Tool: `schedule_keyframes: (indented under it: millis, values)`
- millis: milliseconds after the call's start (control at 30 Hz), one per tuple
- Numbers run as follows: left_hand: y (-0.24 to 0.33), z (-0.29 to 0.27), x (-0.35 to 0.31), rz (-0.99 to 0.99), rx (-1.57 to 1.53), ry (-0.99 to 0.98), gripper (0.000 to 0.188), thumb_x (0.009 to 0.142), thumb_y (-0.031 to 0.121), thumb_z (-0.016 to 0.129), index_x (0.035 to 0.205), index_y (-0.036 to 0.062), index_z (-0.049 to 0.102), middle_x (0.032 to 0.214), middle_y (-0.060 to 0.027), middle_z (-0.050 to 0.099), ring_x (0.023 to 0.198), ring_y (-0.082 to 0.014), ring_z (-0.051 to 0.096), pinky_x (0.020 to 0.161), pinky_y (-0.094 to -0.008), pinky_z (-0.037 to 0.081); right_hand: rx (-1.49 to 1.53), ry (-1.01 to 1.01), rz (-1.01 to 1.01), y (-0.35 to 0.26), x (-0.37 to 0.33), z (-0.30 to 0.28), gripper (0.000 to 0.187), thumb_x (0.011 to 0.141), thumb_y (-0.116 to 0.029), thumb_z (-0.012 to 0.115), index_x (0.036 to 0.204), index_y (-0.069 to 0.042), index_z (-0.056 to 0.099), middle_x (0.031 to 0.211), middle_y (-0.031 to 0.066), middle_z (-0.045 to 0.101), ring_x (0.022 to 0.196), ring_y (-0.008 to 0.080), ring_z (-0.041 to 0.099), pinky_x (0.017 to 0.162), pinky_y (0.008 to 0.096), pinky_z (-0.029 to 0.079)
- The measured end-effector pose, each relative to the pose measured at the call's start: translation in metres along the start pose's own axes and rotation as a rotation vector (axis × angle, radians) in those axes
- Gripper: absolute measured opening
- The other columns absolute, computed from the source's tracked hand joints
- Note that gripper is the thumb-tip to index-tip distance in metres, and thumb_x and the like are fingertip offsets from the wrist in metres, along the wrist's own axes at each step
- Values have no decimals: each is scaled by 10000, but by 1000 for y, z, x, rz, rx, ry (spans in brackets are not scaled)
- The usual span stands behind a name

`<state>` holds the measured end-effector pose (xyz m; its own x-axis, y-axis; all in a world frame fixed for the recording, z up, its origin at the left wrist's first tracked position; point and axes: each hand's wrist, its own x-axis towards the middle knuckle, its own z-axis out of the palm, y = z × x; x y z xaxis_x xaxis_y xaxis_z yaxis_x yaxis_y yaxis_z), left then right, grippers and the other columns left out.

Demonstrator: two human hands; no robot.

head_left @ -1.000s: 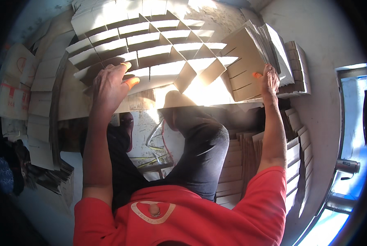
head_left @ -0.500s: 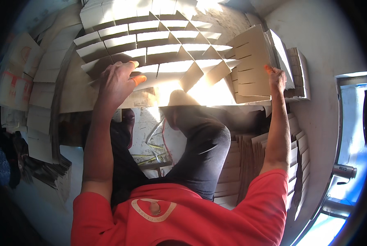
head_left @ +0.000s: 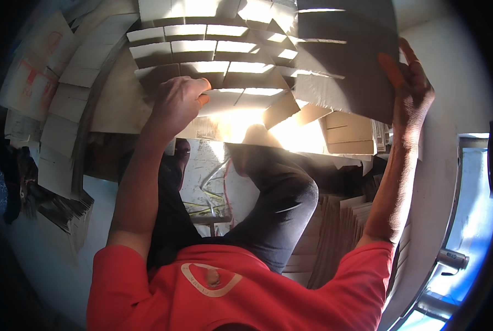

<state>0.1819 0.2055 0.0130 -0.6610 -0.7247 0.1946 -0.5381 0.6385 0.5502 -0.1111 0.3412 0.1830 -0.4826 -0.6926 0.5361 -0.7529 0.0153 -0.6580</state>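
On the work board stands a grid of cardboard dividers (head_left: pixel 197 48), made of slotted strips set in rows with cross pieces at its right. My left hand (head_left: pixel 177 105), with orange covers on thumb and forefinger, is at the left part of the nearest strip (head_left: pixel 235 102). Its fingers are closed over that strip's top edge. My right hand (head_left: pixel 414 91), also orange-tipped, grips a slotted cardboard sheet (head_left: pixel 348 60) by its right edge. The sheet is raised and tilted over the grid's right end, hiding part of it. Light shows through its slits.
A stack of slotted cardboard sheets (head_left: pixel 351 132) sits on the board's right end. More cardboard pieces (head_left: pixel 64 129) line the left side, beside a white package with red marks (head_left: pixel 28 85). Below right stand bundled strips (head_left: pixel 335 231). My knees are under the board's near edge.
My right hand has lifted a slotted sheet from the right stack, upward and over the grid's right end. My left hand stays by the front strip, its thumb and forefinger closer together.
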Motion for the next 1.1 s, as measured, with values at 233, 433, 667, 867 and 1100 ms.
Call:
schedule_keyframes:
  millis: [233, 433, 667, 867, 1100]
  values:
    - [3, 2, 2, 93, -26, 29, 148, 747, 76, 661, 884, 23, 648, 779, -157, 607, 770, -340, 595, 703, -424, 463, -4, -324, -104, -20, -3, 68, 456, 769, -59, 746, 1208, -84, 626, 821, 38, 692, 762, 62, 609, 729, 215, 503]
    - [-6, 11, 5, 216, -78, 159, 94, 723, 32, 605, 683, 38, 520, 649, -144, 573, 709, -333, 599, 639, -437, 461, -136, -371, -98, -20, -1, 93, 476, 775, -93, 750, 1231, -92, 612, 811, 43, 691, 746, 63, 600, 719, 228, 498]
    - [-4, 12, 7, 216, -62, 185, 103, 721, 32, 599, 664, 47, 515, 634, -146, 577, 673, -344, 604, 610, -447, 455, -102, -445, -144, -17, 8, 100, 467, 792, -73, 732, 1240, -75, 601, 858, 68, 702, 765, 72, 605, 716, 230, 502]
    - [-5, 16, 7, 242, -71, 207, 104, 721, 40, 601, 659, 52, 518, 626, -140, 575, 664, -340, 603, 603, -448, 455, -60, -522, -205, -15, 14, 115, 451, 806, -55, 714, 1241, -47, 593, 847, 44, 695, 745, 65, 587, 705, 236, 504]
    - [-4, 14, 10, 193, -65, 139, 53, 725, 58, 616, 718, 55, 563, 652, -134, 584, 678, -334, 602, 616, -440, 460, -132, -616, -281, -13, -8, 147, 342, 838, -50, 666, 1178, -55, 627, 814, 117, 687, 703, 96, 597, 681, 278, 510]
